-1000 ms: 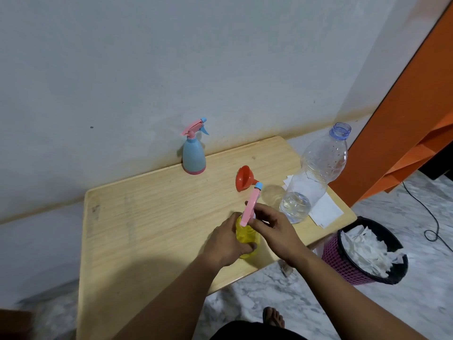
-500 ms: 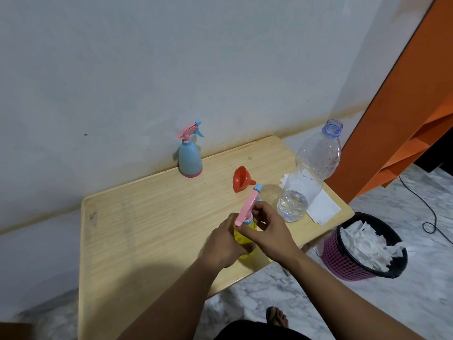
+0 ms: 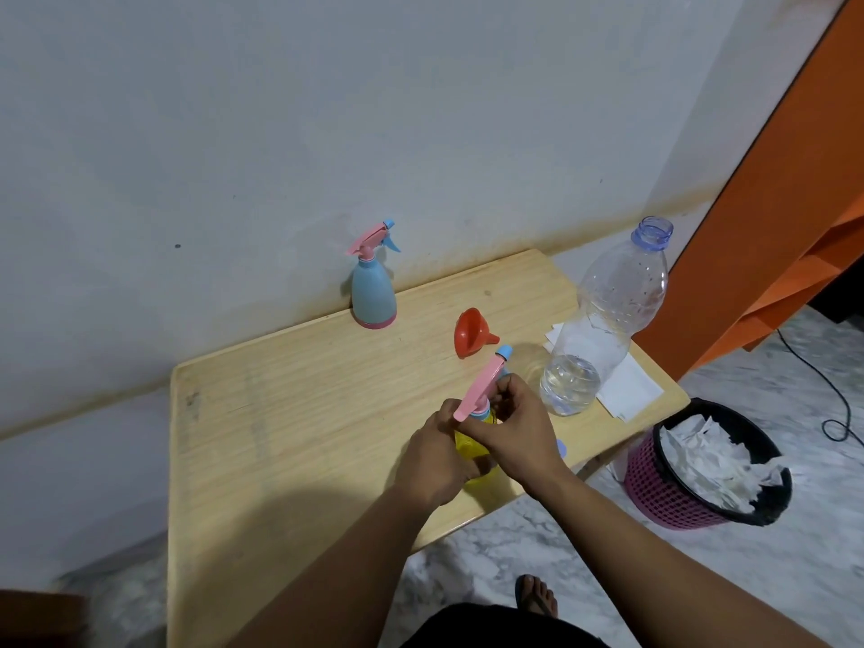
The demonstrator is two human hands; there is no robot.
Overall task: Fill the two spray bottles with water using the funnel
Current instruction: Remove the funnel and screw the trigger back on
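Light wooden surface (image 3: 290,441), blue spray bottle (image 3: 373,292) at its back edge, red funnel (image 3: 470,333) right of that, water bottle (image 3: 594,329) further right, white papers (image 3: 629,390) beneath it, yellow spray bottle (image 3: 470,453) nearest.

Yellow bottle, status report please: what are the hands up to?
Left hand grips yellow bottle. Right hand on its pink spray head. Funnel lies unused. Nothing in the way.

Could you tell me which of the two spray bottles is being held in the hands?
The yellow spray bottle near the table's front edge, gripped by both hands; the blue spray bottle stands untouched by the wall.
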